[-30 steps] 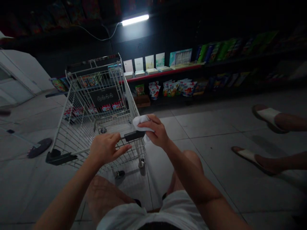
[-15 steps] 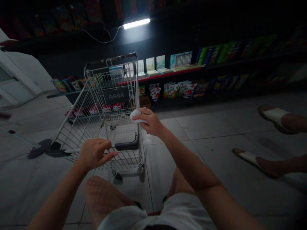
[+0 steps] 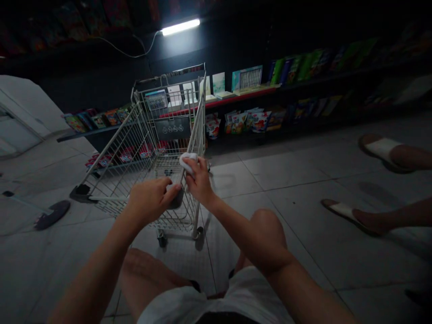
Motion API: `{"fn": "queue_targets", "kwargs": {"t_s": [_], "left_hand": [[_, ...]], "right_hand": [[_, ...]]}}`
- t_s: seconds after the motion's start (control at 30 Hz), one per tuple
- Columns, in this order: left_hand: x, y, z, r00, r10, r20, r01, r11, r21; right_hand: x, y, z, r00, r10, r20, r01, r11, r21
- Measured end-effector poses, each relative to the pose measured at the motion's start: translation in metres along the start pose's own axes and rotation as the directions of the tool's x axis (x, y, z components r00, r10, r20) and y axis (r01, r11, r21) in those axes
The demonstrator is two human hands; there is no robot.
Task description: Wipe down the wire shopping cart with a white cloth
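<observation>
A wire shopping cart [image 3: 113,173] stands upright in front of my knees. My left hand [image 3: 148,198] is closed over its near top bar, beside the dark corner piece [image 3: 177,200], which the fingers partly cover. In my right hand [image 3: 200,182] is a wadded white cloth [image 3: 187,161], pinched between thumb and fingers. The cloth presses on the top rail of the cart's right side, close to the near corner. A dark panel with round logos [image 3: 173,128] hangs at the cart's far end.
Behind the cart a dark shelf [image 3: 249,91] carries books and boxes, with snack bags [image 3: 249,120] below. A lit tube lamp [image 3: 180,27] hangs above. At right are another person's feet in sandals [image 3: 381,148]. A round dark base with a pole [image 3: 52,215] stands at left.
My left hand has slid right along the near bar to the corner piece. My right hand and the cloth have shifted slightly left onto the side rail. The cart has turned somewhat.
</observation>
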State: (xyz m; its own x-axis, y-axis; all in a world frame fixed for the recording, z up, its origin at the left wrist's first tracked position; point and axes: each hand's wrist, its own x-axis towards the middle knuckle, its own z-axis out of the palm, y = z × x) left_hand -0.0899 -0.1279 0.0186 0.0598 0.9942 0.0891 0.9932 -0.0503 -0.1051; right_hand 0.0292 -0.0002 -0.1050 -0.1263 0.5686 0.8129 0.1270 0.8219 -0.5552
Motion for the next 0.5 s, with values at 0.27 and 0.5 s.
{"fn": "queue_targets", "kwargs": {"t_s": [0.27,0.5], "left_hand": [[0.009,0.023,0.015,0.998,-0.057,0.034,0.052,0.992,0.115],[0.012,0.002,0.018,0.999,0.021,-0.047,-0.018,0.998,0.061]], "right_hand": [[-0.171,0.029,0.031,0.957,0.254,0.139,-0.239,0.964,-0.117],[-0.108,-0.001,0.011,0.973,0.225,0.054,-0.225,0.974,-0.01]]}}
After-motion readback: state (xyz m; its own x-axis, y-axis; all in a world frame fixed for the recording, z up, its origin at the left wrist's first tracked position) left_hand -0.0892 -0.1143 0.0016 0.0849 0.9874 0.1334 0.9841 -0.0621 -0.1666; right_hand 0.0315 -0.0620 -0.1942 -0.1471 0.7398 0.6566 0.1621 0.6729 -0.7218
